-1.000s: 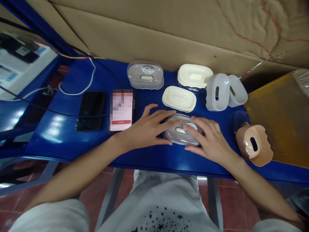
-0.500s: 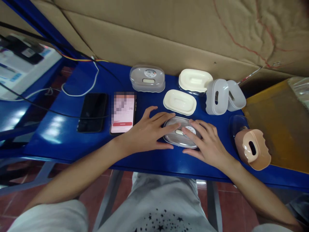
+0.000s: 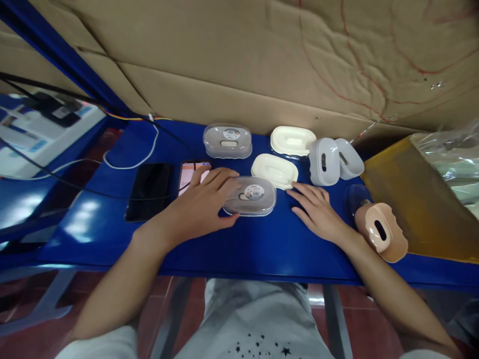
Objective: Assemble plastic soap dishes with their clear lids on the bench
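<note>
The left hand (image 3: 194, 204) reaches in palm down from the left, its grip closed around the left end of the lidded grey box (image 3: 264, 198), thumb at the near edge. The right hand (image 3: 321, 210) lies low over the blue surface (image 3: 258, 249), its grip apart, fingertips at the near right corner of the cream tray (image 3: 275, 170). Earlier both hands were on the box, which has since shifted left, nearer the lit phone (image 3: 187, 174).

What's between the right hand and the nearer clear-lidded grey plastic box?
Head view: bare blue tabletop between right hand and nearer box; a cream plastic dish borders the gap's far side.
</note>
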### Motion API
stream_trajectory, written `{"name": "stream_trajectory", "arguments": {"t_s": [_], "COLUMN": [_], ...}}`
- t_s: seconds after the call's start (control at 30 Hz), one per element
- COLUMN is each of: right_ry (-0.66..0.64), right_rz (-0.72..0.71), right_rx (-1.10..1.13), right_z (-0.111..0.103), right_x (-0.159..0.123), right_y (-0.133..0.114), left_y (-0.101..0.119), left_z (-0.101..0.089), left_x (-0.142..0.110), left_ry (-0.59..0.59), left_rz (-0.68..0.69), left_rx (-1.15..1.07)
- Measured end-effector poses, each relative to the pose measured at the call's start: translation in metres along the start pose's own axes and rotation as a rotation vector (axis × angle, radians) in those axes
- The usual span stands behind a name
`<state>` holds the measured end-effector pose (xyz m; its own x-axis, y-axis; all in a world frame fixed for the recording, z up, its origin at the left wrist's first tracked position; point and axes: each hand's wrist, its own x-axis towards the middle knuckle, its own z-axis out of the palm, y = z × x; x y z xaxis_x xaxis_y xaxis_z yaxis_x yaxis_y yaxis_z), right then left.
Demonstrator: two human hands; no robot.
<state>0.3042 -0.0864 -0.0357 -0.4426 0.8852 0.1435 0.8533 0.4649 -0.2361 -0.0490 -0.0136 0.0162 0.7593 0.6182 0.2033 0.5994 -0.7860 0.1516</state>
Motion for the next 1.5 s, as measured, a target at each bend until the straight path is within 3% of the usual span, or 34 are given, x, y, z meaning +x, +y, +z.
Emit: {"name": "stream_trajectory", "arguments": {"t_s": [0.2,0.43,0.5,0.57,0.67,0.73,0.9,1.13,1.3,1.5], "right_ry": [0.081,0.014,0.062,0.193,0.417,0.466,0.363,0.442,0.508,0.257], "right_rz": [0.005,-0.156,-0.177,-0.119,0.130,0.281,0.433,0.507,0.454,0.233], "right_rx": [-0.019,0.146,0.160,0.109,-0.009,-0.062,-0.086,0.072,0.217,0.326], "right_z": [-0.011,-0.020,-0.022,-0.024,-0.025,-0.023,-0.009,0.001,-0.010,-0.044], "right_x": [-0.008,-0.017,-0.018,-0.017,-0.009,-0.004,0.006,0.012,-0.008,-0.033], "right_y": [0.002,-0.007,-0.011,-0.009,0.004,0.016,0.035,0.045,0.031,0.012], "left_y": [-0.007,-0.008,-0.003,0.006,0.025,0.036,0.049,0.050,0.041,0.036], "left_z": [0.005,0.024,0.027,0.029,0.034,0.038,0.046,0.047,0.047,0.046], "left_x": [0.000,0.015,0.018,0.021,0.025,0.031,0.048,0.043,0.037,0.037], "left_ry": [0.028,0.200,0.235,0.247,0.173,0.097,-0.018,-0.017,0.002,-0.014], "left_rz": [-0.055,-0.171,-0.156,-0.092,0.086,0.194,0.279,0.230,0.167,0.101], "left_rx": [0.006,0.051,0.056,0.022,-0.081,-0.080,0.017,-0.067,-0.126,-0.240]}}
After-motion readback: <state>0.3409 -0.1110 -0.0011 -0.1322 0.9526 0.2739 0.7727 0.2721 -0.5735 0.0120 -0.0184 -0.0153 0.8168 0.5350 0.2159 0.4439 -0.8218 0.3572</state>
